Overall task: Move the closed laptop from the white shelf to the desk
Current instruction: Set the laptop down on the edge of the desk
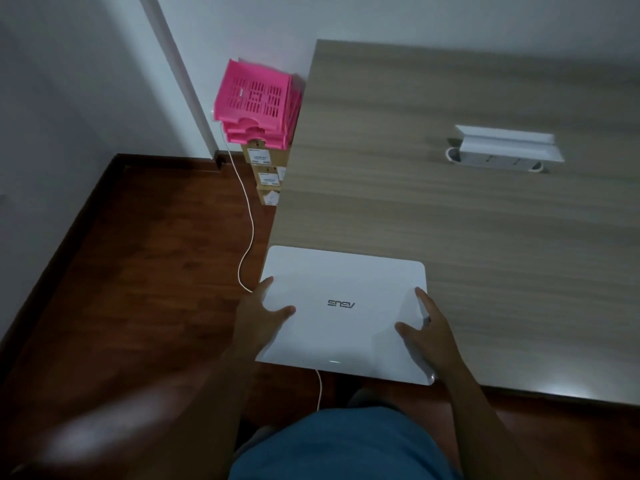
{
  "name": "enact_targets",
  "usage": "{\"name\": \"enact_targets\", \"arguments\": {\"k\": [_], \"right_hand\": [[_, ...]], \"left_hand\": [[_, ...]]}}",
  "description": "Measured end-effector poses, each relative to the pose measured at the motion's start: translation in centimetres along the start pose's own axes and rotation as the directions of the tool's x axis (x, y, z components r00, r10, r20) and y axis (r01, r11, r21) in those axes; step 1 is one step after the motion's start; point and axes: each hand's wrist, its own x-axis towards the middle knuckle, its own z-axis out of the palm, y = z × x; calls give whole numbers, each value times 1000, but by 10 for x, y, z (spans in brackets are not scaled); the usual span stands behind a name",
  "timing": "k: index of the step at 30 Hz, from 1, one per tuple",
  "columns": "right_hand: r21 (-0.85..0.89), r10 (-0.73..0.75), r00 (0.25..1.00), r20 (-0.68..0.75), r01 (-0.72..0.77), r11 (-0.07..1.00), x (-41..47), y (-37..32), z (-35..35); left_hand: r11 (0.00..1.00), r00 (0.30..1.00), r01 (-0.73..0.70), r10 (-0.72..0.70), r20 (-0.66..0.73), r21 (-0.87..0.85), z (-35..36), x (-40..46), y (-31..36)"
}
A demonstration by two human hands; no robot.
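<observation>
Left hand grips the left edge of the closed, glossy white laptop, thumb on its lid, while the right hand clasps its right edge, the laptop lying at the near-left corner of the wood-grain surface.

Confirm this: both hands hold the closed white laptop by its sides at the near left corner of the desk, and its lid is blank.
Not quite. The head view shows a logo on the lid of the laptop. The rest stands: left hand and right hand hold its sides at the near left corner of the desk.
</observation>
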Motion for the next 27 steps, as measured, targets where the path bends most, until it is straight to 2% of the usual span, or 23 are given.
{"name": "enact_targets", "arguments": {"k": [5, 16, 23, 27], "right_hand": [[-10, -26, 1000, 0, 26, 1000, 23, -5, 0], [-84, -31, 998, -53, 26, 996, 39, -7, 0], [-116, -38, 993, -108, 25, 993, 25, -5, 13], [-203, -52, 989, -138, 23, 979, 15, -1, 23]], "left_hand": [[1000, 1000, -4, 4, -19, 17, 5, 17, 3], [977, 1000, 17, -13, -24, 214, 10, 36, 3], [944, 999, -45, 51, -9, 325, 8, 36, -9], [883, 993, -100, 117, -9, 458, 13, 27, -18]]}}
